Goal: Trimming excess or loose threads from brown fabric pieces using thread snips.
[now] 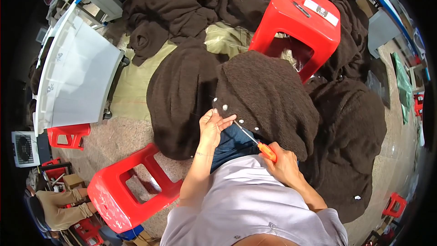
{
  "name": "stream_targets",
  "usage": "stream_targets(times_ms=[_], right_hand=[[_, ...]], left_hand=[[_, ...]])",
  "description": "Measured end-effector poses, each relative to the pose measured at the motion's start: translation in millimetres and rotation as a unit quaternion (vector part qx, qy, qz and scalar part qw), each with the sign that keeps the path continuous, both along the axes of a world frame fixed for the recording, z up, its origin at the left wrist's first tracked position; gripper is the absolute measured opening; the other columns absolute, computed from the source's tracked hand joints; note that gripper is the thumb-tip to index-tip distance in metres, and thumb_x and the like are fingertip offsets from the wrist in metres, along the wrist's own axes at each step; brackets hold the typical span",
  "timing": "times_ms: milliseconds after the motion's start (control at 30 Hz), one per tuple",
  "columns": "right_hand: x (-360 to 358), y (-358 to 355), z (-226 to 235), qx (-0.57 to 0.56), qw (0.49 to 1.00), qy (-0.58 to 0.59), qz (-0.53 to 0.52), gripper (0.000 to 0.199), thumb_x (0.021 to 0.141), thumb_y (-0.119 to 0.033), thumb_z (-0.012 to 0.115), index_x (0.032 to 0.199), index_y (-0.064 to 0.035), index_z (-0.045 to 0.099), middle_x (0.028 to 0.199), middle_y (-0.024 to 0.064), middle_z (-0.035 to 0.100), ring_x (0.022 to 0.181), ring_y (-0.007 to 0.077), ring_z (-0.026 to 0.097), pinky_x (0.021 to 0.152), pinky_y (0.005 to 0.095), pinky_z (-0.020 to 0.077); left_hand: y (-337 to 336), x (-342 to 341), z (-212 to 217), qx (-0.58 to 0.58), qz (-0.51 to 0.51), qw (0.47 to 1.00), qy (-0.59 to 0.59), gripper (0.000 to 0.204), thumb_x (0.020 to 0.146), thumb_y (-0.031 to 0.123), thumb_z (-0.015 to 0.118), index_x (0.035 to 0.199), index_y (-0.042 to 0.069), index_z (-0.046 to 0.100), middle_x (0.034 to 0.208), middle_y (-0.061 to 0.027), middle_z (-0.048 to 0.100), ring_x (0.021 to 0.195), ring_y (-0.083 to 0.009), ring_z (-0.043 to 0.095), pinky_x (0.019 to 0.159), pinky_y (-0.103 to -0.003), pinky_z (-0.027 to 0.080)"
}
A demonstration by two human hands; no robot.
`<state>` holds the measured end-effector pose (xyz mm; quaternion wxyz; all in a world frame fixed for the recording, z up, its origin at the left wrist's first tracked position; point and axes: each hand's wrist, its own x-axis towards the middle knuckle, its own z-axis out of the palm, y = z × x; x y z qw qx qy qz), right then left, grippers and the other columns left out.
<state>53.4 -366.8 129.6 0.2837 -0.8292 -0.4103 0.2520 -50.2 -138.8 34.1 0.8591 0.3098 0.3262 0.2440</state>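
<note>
White shirt point(255, 200) is nearest; stiff-looking screwdriver's handle point(267, 151) is gripped by right hand point(283, 164); whether soft-looking brown fleece point(268, 95) is pinched by left hand point(211, 130) can't be told.

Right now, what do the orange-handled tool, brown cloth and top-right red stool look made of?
Tool handle: likely plastic, smooth orange. Shaft: probably metal, thin, silvery. Brown cloth: fleecy textile, matte, soft folds; fibre unclear. Red stool: likely moulded plastic, shiny, rounded edges.

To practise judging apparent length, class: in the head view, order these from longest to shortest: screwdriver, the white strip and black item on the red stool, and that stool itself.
1. Stool
2. Screwdriver
3. White strip
4. Black item
</note>
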Motion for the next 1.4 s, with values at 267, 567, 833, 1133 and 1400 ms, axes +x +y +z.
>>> stream_targets(times_ms=[267,567,833,1133,1400], right_hand=[[0,12,-8,0.008,0.999,-0.001,-0.038,0.027,0.087,-0.027,0.069,0.091,-0.0033,0.057,0.066,0.0206,0.062,0.064,0.0412,0.064,0.056,0.0453,0.0499],[0,13,-11,-0.012,1.000,-0.002,-0.015,0.028,0.087,-0.028,0.069,0.092,-0.0036,0.057,0.069,0.0210,0.063,0.067,0.0424,0.064,0.058,0.0462,0.0497],[8,-4,-4,0.044,0.996,0.020,-0.077,0.024,0.085,-0.022,0.071,0.097,-0.0053,0.059,0.072,0.0200,0.064,0.070,0.0406,0.065,0.061,0.0427,0.0503],[7,-33,3,-0.067,0.998,-0.017,-0.004,0.026,0.084,-0.025,0.070,0.095,-0.0040,0.059,0.074,0.0213,0.065,0.068,0.0412,0.065,0.060,0.0444,0.0508],[7,-28,3,-0.022,0.999,0.016,-0.036,0.023,0.083,-0.021,0.071,0.093,-0.0040,0.058,0.073,0.0205,0.065,0.068,0.0405,0.065,0.059,0.0436,0.0508]], left_hand=[[-6,-2,-5,-0.030,0.035,0.999,0.002,0.018,0.098,0.021,0.057,0.095,0.003,0.061,0.087,-0.0095,0.067,0.087,-0.0288,0.071,0.066,-0.029,0.061],[-9,-3,-12,0.000,-0.016,1.000,0.015,0.012,0.095,0.015,0.061,0.095,0.003,0.061,0.095,-0.0107,0.069,0.076,-0.0212,0.070,0.066,-0.027,0.059],[-22,-5,7,0.023,-0.200,0.979,0.043,0.019,0.097,0.016,0.058,0.107,0.000,0.054,0.097,-0.0131,0.065,0.082,-0.0297,0.072,0.064,-0.032,0.061],[-32,2,-9,0.006,-0.025,0.999,0.030,0.019,0.099,0.012,0.054,0.082,0.004,0.050,0.086,-0.0150,0.066,0.090,-0.0363,0.070,0.065,-0.032,0.060],[-26,1,-8,-0.004,-0.042,0.998,0.040,0.023,0.101,0.024,0.050,0.102,0.001,0.048,0.100,-0.0175,0.063,0.084,-0.0364,0.071,0.064,-0.034,0.062]])
